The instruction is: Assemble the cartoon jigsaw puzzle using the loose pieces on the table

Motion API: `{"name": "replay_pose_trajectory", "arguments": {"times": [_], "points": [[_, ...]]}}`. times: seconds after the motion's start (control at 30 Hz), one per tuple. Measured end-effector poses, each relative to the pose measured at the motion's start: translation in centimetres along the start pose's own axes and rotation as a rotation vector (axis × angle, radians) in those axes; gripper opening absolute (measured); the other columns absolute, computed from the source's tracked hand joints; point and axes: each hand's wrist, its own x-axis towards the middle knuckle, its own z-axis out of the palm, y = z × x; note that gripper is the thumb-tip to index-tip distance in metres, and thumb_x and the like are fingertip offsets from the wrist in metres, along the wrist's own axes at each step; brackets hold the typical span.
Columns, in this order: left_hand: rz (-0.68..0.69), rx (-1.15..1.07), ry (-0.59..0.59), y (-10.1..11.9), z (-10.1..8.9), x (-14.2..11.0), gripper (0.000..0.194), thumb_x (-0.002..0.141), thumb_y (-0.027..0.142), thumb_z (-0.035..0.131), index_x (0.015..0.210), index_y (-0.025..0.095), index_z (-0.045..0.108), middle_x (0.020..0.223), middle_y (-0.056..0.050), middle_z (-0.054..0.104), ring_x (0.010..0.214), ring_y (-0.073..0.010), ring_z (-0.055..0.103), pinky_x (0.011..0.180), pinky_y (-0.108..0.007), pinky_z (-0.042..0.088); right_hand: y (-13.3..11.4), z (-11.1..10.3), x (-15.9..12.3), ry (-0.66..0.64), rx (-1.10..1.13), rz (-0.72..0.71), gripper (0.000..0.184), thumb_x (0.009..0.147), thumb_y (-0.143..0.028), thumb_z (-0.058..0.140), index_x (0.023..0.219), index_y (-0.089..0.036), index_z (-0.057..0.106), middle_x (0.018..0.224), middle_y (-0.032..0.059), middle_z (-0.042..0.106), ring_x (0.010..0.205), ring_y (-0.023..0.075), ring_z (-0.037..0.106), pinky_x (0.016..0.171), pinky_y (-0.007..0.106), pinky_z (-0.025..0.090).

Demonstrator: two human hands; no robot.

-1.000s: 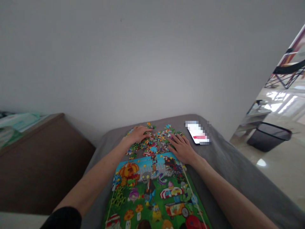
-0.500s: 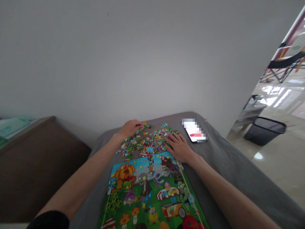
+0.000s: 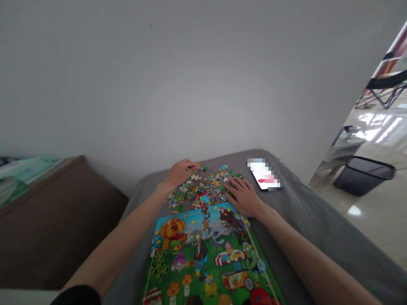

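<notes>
Loose jigsaw pieces (image 3: 203, 186) lie in a heap on a grey cloth-covered surface. Below the heap, nearer me, is the colourful cartoon puzzle board (image 3: 197, 254), with plants, mushrooms and a zombie figure on green. My left hand (image 3: 182, 173) reaches to the heap's far left edge, its fingers curled together. Anything between those fingertips is too small to make out. On the heap's right side rests my right hand (image 3: 243, 195), fingers spread over a few pieces, its heel beside the board's top right corner.
A phone (image 3: 264, 174) with a lit screen lies right of the heap. Behind stands a pale wall (image 3: 203, 84). To the left is a brown box-like piece of furniture (image 3: 63, 228) with cloth on top. A dark waste bin (image 3: 362, 178) stands on the shiny floor at right.
The whole view has shifted slightly, so everything sits a little further right. Both hands keep nearly the same places at the heap, the left with fingers still curled.
</notes>
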Motion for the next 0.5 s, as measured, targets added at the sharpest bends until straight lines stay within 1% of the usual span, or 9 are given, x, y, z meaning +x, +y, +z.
{"name": "replay_pose_trajectory", "arguments": {"times": [0.1, 0.17, 0.23, 0.27, 0.33, 0.4, 0.5], "points": [[0.07, 0.036, -0.097, -0.3, 0.7, -0.2, 0.033, 0.095, 0.049, 0.056, 0.1, 0.025, 0.078, 0.103, -0.004, 0.073, 0.094, -0.0197, 0.067, 0.084, -0.03, 0.05, -0.1, -0.1, 0.0, 0.004, -0.006, 0.006, 0.049, 0.103, -0.042, 0.037, 0.148, -0.028, 0.047, 0.16, 0.0047, 0.038, 0.147, 0.0304, 0.033, 0.118, 0.052, 0.027], [0.103, 0.056, -0.148, -1.0, 0.9, -0.3, 0.031, 0.097, 0.044, 0.054, 0.104, 0.024, 0.077, 0.106, -0.005, 0.073, 0.097, -0.0198, 0.067, 0.086, -0.031, 0.05, -0.1, 0.0, 0.0, 0.009, -0.005, 0.002, 0.049, 0.103, -0.042, 0.037, 0.149, -0.029, 0.047, 0.16, 0.0038, 0.038, 0.147, 0.0306, 0.033, 0.118, 0.053, 0.028], [0.12, 0.085, -0.169, -2.0, 1.0, -0.5, 0.031, 0.099, 0.037, 0.052, 0.116, 0.022, 0.073, 0.115, -0.008, 0.071, 0.105, -0.0211, 0.065, 0.093, -0.033, 0.049, 0.0, 0.0, 0.0, 0.013, -0.003, -0.002, 0.049, 0.102, -0.042, 0.037, 0.149, -0.03, 0.047, 0.16, 0.0033, 0.038, 0.146, 0.0307, 0.034, 0.117, 0.054, 0.028], [0.131, 0.101, -0.183, -2.5, 1.0, -0.6, 0.03, 0.098, 0.034, 0.054, 0.118, 0.022, 0.071, 0.119, -0.009, 0.07, 0.108, -0.0219, 0.064, 0.095, -0.035, 0.048, 0.0, 0.1, 0.0, 0.014, -0.003, -0.003, 0.049, 0.102, -0.042, 0.037, 0.148, -0.03, 0.047, 0.16, 0.0036, 0.038, 0.146, 0.0308, 0.034, 0.117, 0.054, 0.028], [0.155, 0.13, -0.218, -3.2, 1.0, -0.8, 0.026, 0.094, 0.03, 0.059, 0.115, 0.023, 0.073, 0.121, -0.009, 0.069, 0.111, -0.0227, 0.062, 0.099, -0.037, 0.046, 0.1, 0.2, 0.0, 0.016, -0.003, -0.002, 0.049, 0.102, -0.042, 0.036, 0.148, -0.029, 0.048, 0.16, 0.0044, 0.038, 0.146, 0.0309, 0.034, 0.117, 0.054, 0.029], [0.168, 0.15, -0.234, -3.6, 1.1, -0.8, 0.024, 0.095, 0.027, 0.056, 0.11, 0.023, 0.074, 0.119, -0.008, 0.07, 0.111, -0.0224, 0.062, 0.1, -0.037, 0.045, 0.1, 0.2, 0.0, 0.019, -0.002, -0.002, 0.049, 0.103, -0.042, 0.036, 0.148, -0.029, 0.048, 0.16, 0.0046, 0.038, 0.146, 0.0308, 0.034, 0.117, 0.054, 0.029], [0.15, 0.17, -0.209, -3.9, 1.0, -0.5, 0.029, 0.099, 0.026, 0.046, 0.108, 0.022, 0.073, 0.116, -0.008, 0.07, 0.111, -0.0222, 0.06, 0.102, -0.039, 0.044, 0.2, 0.2, 0.0, 0.022, -0.001, -0.005, 0.049, 0.102, -0.043, 0.036, 0.148, -0.029, 0.047, 0.159, 0.0045, 0.039, 0.146, 0.0304, 0.034, 0.117, 0.053, 0.029]]}}
